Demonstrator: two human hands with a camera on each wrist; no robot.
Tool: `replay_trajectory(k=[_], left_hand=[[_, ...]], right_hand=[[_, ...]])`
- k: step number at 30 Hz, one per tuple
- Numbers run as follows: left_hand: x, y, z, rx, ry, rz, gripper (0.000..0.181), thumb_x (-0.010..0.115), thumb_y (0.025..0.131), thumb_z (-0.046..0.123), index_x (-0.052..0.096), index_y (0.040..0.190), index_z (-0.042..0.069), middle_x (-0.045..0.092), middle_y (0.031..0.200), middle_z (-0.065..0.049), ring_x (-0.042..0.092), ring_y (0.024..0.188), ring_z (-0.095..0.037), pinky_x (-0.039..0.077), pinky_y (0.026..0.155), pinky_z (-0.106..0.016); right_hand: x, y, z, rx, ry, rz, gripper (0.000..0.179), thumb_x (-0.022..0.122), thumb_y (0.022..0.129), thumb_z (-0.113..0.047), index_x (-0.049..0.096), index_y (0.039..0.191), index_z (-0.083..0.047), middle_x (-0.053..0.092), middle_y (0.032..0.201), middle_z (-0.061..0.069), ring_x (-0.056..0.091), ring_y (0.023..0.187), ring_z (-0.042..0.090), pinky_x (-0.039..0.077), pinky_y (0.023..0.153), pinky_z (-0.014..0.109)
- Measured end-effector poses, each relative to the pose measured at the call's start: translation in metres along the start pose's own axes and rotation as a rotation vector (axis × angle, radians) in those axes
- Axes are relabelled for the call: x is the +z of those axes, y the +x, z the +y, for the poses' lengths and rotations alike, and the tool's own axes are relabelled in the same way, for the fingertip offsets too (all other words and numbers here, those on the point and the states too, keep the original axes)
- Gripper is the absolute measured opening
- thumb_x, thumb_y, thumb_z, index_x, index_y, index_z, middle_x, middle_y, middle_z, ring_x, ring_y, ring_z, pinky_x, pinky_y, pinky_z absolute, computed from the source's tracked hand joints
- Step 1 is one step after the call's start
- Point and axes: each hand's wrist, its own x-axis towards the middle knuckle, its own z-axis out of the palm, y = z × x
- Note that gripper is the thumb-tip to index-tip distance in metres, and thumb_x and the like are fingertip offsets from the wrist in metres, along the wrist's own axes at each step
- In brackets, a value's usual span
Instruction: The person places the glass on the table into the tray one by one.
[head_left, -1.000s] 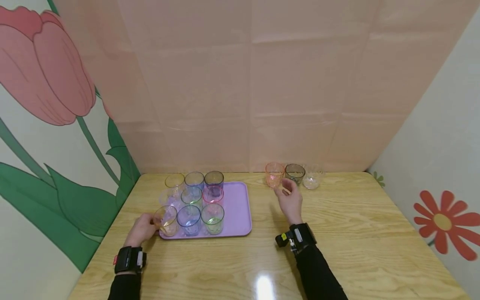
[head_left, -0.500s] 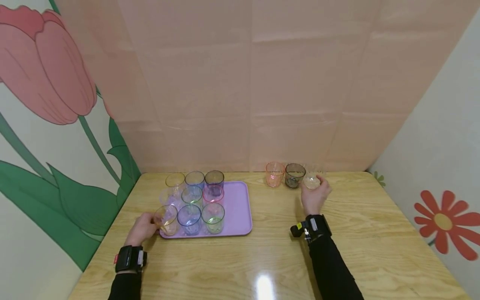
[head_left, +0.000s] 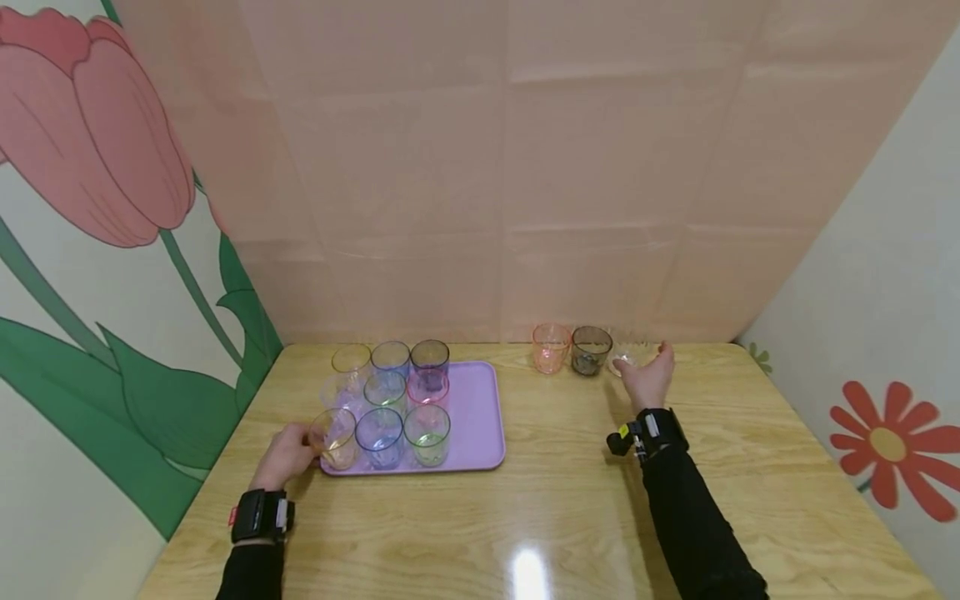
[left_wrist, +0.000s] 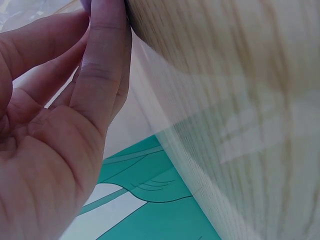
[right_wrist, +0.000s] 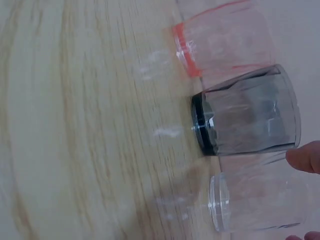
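A lavender tray (head_left: 477, 417) lies on the left half of the table, bearing several tinted glasses. My left hand (head_left: 282, 458) pinches the tray's front left corner, right beside an amber glass (head_left: 337, 446); thumb and fingers meet at a sliver of lavender rim in the left wrist view. At the table's back edge, my right hand (head_left: 649, 383) reaches to a clear glass (right_wrist: 260, 202). Its thumb and fingers are spread apart on opposite sides of this upright glass, the thumb (right_wrist: 304, 158) coming in between it and the dark grey glass (right_wrist: 245, 115).
An orange-pink glass (head_left: 551, 350) stands left of the dark grey one, in a row along the back edge. On the tray, a blue glass (head_left: 380, 442) and a green glass (head_left: 427, 437) stand in front. A peach-coloured sheet (head_left: 495, 167) rises behind the table (head_left: 420, 533).
My right hand has moved right, from in front of the dark grey glass to the clear one, and its fingers have spread. The left hand stays at the tray corner.
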Motion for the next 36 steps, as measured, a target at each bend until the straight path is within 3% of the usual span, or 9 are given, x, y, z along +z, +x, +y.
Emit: replay_trajectory(k=[7, 15, 27, 32, 36], left_hand=[[0.001, 0.0, -0.002, 0.001, -0.007, 0.004, 0.018, 0.057, 0.083, -0.007, 0.056, 0.069, 0.005, 0.061, 0.082, -0.008, 0.056, 0.075, -0.022, 0.046, 0.065, -0.031], [0.002, 0.003, -0.002, 0.012, -0.022, 0.005, 0.018, 0.057, 0.083, -0.007, 0.059, 0.069, 0.004, 0.063, 0.083, -0.009, 0.057, 0.077, -0.022, 0.047, 0.067, -0.03], [0.002, 0.001, -0.002, -0.003, -0.016, -0.002, 0.016, 0.057, 0.082, -0.008, 0.06, 0.071, 0.003, 0.062, 0.082, -0.008, 0.057, 0.075, -0.022, 0.047, 0.065, -0.031], [0.002, 0.002, -0.003, 0.002, -0.022, -0.002, 0.014, 0.058, 0.082, -0.008, 0.062, 0.073, 0.003, 0.063, 0.083, -0.009, 0.057, 0.076, -0.022, 0.048, 0.066, -0.03], [0.002, 0.003, -0.003, 0.001, -0.032, -0.005, 0.014, 0.057, 0.082, -0.009, 0.063, 0.074, 0.002, 0.063, 0.083, -0.009, 0.057, 0.076, -0.022, 0.048, 0.065, -0.029]], right_hand=[[0.0, 0.01, 0.003, 0.005, 0.028, -0.075, 0.099, 0.078, 0.084, -0.004, 0.014, 0.159, 0.0, 0.021, 0.163, 0.025, 0.019, 0.151, 0.039, 0.02, 0.122, 0.049], [-0.001, 0.02, 0.004, 0.002, 0.022, -0.116, 0.105, 0.079, 0.083, -0.004, 0.01, 0.162, -0.011, 0.015, 0.167, 0.017, 0.017, 0.152, 0.036, 0.02, 0.122, 0.051], [-0.001, 0.024, 0.008, -0.007, -0.004, -0.083, 0.094, 0.079, 0.083, -0.007, 0.021, 0.157, 0.0, 0.036, 0.152, 0.03, 0.031, 0.144, 0.043, 0.029, 0.117, 0.053], [-0.001, 0.027, 0.015, 0.003, -0.097, -0.092, 0.091, 0.079, 0.085, -0.015, 0.025, 0.158, -0.003, 0.036, 0.143, 0.032, 0.036, 0.129, 0.045, 0.036, 0.105, 0.057], [-0.001, 0.03, 0.017, -0.028, -0.103, -0.11, 0.092, 0.08, 0.085, -0.016, 0.026, 0.158, -0.002, 0.034, 0.149, 0.033, 0.034, 0.136, 0.047, 0.033, 0.111, 0.057]])
